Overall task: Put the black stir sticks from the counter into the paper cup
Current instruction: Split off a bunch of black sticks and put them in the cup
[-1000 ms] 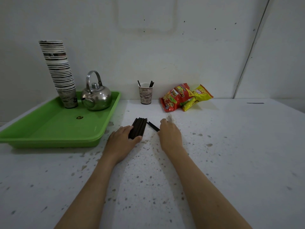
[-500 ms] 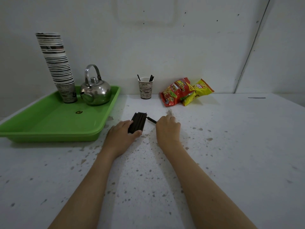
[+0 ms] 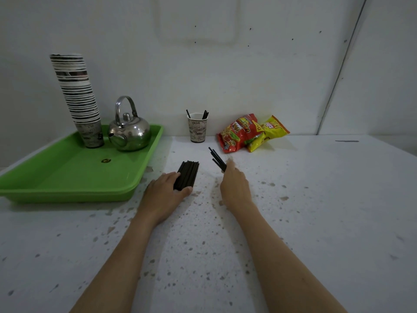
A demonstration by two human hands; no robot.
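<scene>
White, speckled worktop [image 3: 293, 211] runs back to a plain pale wall, with a green tray [image 3: 67, 177] at the left carrying a stack of cups [image 3: 76, 98] and a steel kettle [image 3: 129, 132]. Against the wall stands the paper cup [image 3: 197, 129], upright, with a few sticks already poking from its mouth; snack bags [image 3: 248, 132] lie just beside it on the right.

The step in hand appears to be the carry: the right hand [image 3: 234, 188] is closed around about 3 picked sticks [image 3: 217, 159], lifted off the worktop, their long axis slanting up and away to the left, free ends aimed roughly toward the cup. The left hand [image 3: 167, 195] lies flat-curled over the near end of the bundle of stir sticks [image 3: 187, 175], which rests on the worktop just beside the tray, long axis running away from the person and tilted slightly right.

Next, I judge, the right hand must reach forward over the cup, tip the sticks nearer vertical, and drop them in without knocking the light cup over.
</scene>
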